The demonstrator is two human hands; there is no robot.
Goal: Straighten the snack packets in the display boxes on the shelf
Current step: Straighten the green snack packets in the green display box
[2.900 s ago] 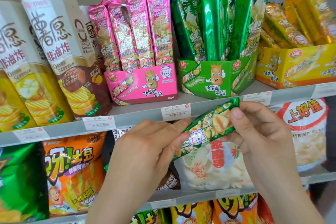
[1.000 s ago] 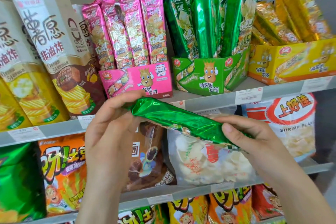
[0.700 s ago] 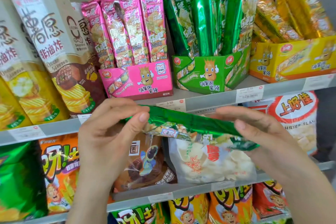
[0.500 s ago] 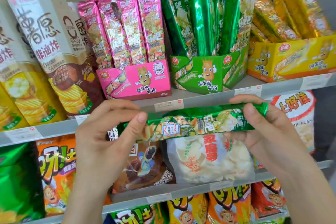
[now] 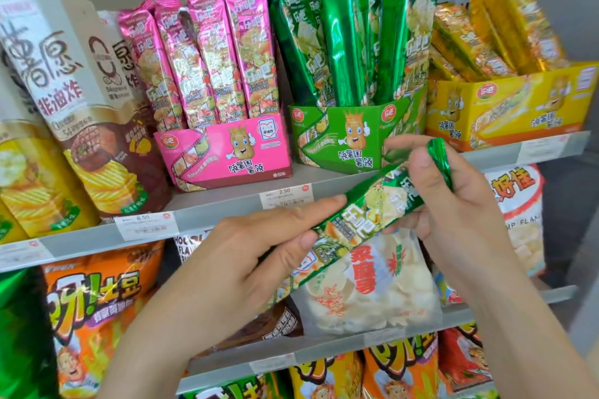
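Observation:
I hold a long green snack packet (image 5: 372, 214) in front of the shelf, printed side towards me, slanting up to the right. My left hand (image 5: 256, 256) grips its lower end, thumb on the front. My right hand (image 5: 453, 207) pinches its upper end just below the green display box (image 5: 350, 136). That box holds several green packets (image 5: 353, 36) standing upright, some leaning. To its left a pink display box (image 5: 223, 155) carries several upright pink packets (image 5: 207, 55). A yellow display box (image 5: 512, 107) at the right holds yellow packets (image 5: 499, 32) leaning left.
Tall beige chip cartons (image 5: 74, 100) stand at the left of the same shelf. The grey shelf edge (image 5: 227, 204) carries price tags. Below it hang orange bags (image 5: 94, 301), a clear cracker bag (image 5: 372, 288) and a white shrimp-chip bag (image 5: 515, 204).
The packet has been turned over so its printed face shows, then tilted from level to slanting, its right end raised towards the green box. Both hands kept their hold.

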